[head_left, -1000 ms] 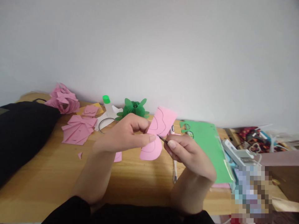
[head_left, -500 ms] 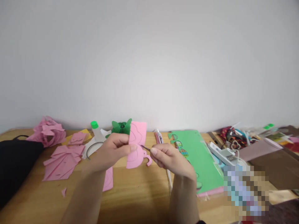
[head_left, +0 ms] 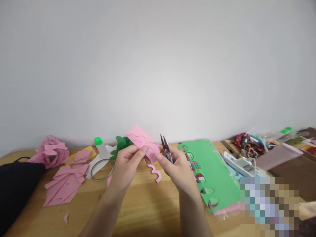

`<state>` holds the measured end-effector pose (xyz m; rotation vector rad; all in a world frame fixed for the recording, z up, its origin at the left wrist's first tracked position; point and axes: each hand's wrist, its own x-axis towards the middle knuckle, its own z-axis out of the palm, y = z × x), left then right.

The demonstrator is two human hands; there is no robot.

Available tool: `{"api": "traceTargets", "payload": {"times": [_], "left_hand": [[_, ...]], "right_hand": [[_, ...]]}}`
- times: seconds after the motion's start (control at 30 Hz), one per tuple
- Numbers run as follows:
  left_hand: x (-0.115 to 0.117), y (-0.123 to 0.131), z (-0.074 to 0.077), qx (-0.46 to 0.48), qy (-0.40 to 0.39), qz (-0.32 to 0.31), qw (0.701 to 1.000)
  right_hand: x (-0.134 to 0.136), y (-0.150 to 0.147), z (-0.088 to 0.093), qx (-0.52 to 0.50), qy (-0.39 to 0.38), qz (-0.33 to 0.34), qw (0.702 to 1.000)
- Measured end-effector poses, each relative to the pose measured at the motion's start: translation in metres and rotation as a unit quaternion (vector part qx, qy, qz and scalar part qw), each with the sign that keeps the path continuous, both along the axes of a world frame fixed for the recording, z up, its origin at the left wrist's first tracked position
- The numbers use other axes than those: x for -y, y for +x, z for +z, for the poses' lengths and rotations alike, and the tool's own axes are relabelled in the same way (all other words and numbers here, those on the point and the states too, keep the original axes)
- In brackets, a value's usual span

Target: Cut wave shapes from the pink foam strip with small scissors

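Note:
Between thumb and fingers, my left hand [head_left: 129,163] pinches a sheet of pink paper [head_left: 138,135] that has dark curved outlines drawn on it. A narrow curly strip of pink paper [head_left: 156,173] dangles below the sheet. My right hand [head_left: 179,168] is closed around a small pair of scissors [head_left: 166,149], whose blades point up and stand slightly apart, away from the paper. Its thumb reaches to the right edge of the pink sheet. Behind the left hand a green paper figure [head_left: 121,144] is partly hidden.
On the left lie folded pink paper pieces [head_left: 67,184], a metal ring [head_left: 101,169], a green-capped glue stick [head_left: 98,144] and a black bag [head_left: 19,184]. A green sheet with cut-outs [head_left: 209,168], a white power strip [head_left: 238,164] and assorted craft materials [head_left: 249,148] are on the right.
The scissors have come out of the paper and swung upright in my right hand. The pink sheet has turned and tilted, and the right hand has moved closer to it.

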<state>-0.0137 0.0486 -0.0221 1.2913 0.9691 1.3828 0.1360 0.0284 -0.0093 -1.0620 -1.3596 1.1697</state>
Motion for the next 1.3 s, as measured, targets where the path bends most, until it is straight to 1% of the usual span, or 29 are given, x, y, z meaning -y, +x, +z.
{"api": "traceTargets", "payload": {"times": [0.1, 0.17, 0.3, 0.37, 0.47, 0.57, 0.63, 0.73, 0.8, 0.9, 1.03, 1.2, 1.3], "left_hand": [[0.002, 0.002, 0.0, -0.022, 0.0, -0.008, 1.0], [0.003, 0.002, 0.002, -0.023, -0.005, -0.008, 1.0], [0.003, 0.001, 0.007, 0.001, -0.008, 0.018, 1.0], [0.002, -0.001, 0.009, 0.014, -0.016, 0.006, 1.0], [0.0, -0.004, 0.011, 0.048, -0.039, -0.034, 0.997], [-0.001, -0.006, 0.011, 0.097, -0.05, -0.056, 0.993], [0.0, -0.005, 0.011, 0.126, -0.048, -0.051, 0.99], [0.001, -0.001, 0.011, 0.175, -0.048, -0.035, 0.983], [0.002, 0.001, 0.011, 0.206, -0.047, -0.034, 0.977], [0.001, 0.002, 0.008, 0.235, -0.04, -0.031, 0.971], [0.002, 0.0, 0.008, 0.247, -0.028, -0.034, 0.968], [0.008, 0.004, 0.009, 0.214, -0.011, -0.102, 0.971], [0.012, 0.007, 0.011, 0.2, -0.006, -0.105, 0.974]], "right_hand": [[-0.001, -0.002, 0.004, 0.009, 0.029, -0.017, 0.999], [0.0, 0.0, 0.005, 0.011, 0.023, -0.024, 0.999], [0.001, 0.004, 0.006, 0.007, 0.015, -0.056, 0.998], [0.001, 0.005, 0.006, -0.004, 0.017, -0.04, 0.999], [0.002, 0.006, 0.007, -0.026, 0.023, -0.003, 0.999], [0.002, 0.007, 0.005, -0.064, -0.006, -0.013, 0.998], [0.002, 0.007, 0.002, -0.113, -0.024, -0.004, 0.993], [0.002, 0.005, -0.001, -0.177, -0.029, 0.05, 0.983], [0.002, 0.003, -0.002, -0.193, -0.05, 0.081, 0.977], [0.002, 0.0, -0.002, -0.194, -0.081, 0.105, 0.972], [0.003, -0.002, -0.001, -0.17, -0.074, 0.138, 0.973], [0.004, -0.002, -0.004, -0.162, -0.078, 0.155, 0.971], [0.006, -0.001, -0.006, -0.156, -0.082, 0.158, 0.972]]}}
